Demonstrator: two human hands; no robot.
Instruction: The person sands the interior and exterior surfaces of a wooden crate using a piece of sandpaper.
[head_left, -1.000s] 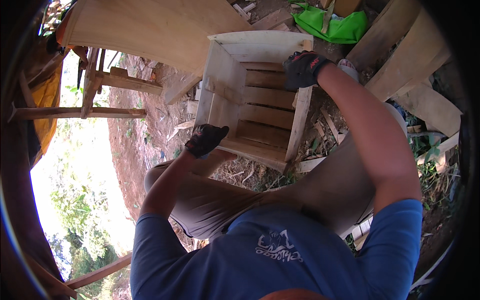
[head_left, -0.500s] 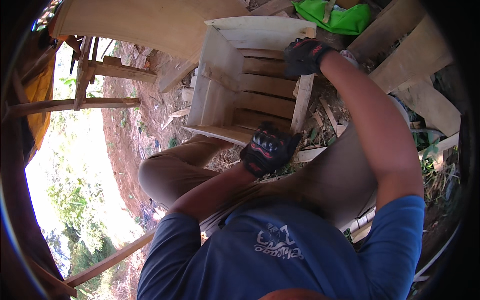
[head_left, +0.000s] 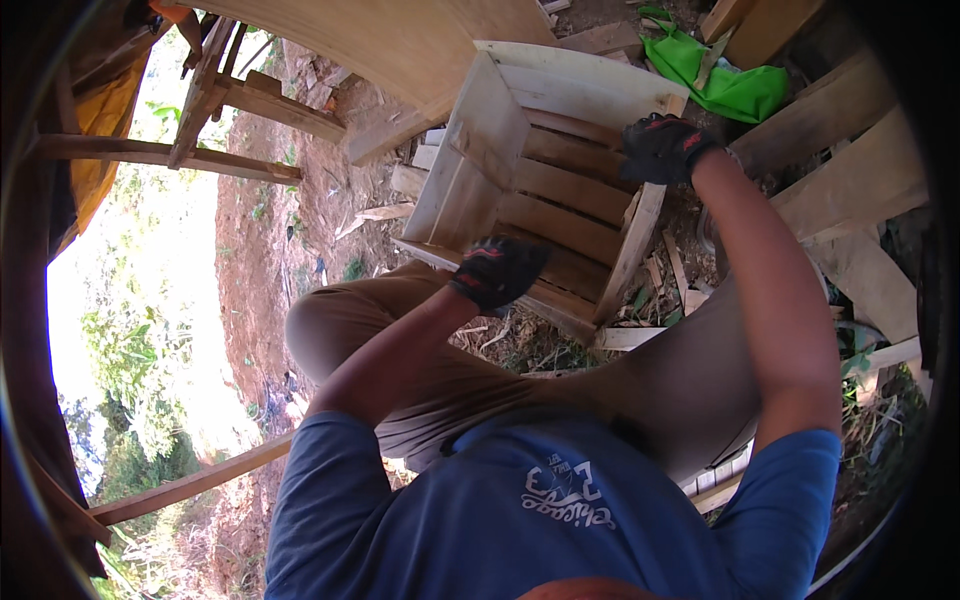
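In front of my knees is a slatted wooden crate (head_left: 578, 172), its open side facing me and gaps showing between the bottom slats. My left hand (head_left: 502, 270), in a black glove with red marks, is closed over the near wall, left of that wall's middle; its fingertips are partly hidden. On the right wall, toward the far corner, my right hand (head_left: 665, 148) wears a matching glove. Its fingers wrap around the rim. A small wooden piece crosses the inside of the left wall.
A large pale wooden panel (head_left: 410, 45) lies beyond the crate. Loose boards (head_left: 850, 170) are piled at the right, with a green bag (head_left: 715, 75) at the far right. Wood scraps lie on the soil around the crate. A timber frame (head_left: 200, 155) stands at the left.
My left hand has slid leftward along the crate's near wall. My right hand keeps its place on the right wall. The crate appears turned slightly and farther right in the view.
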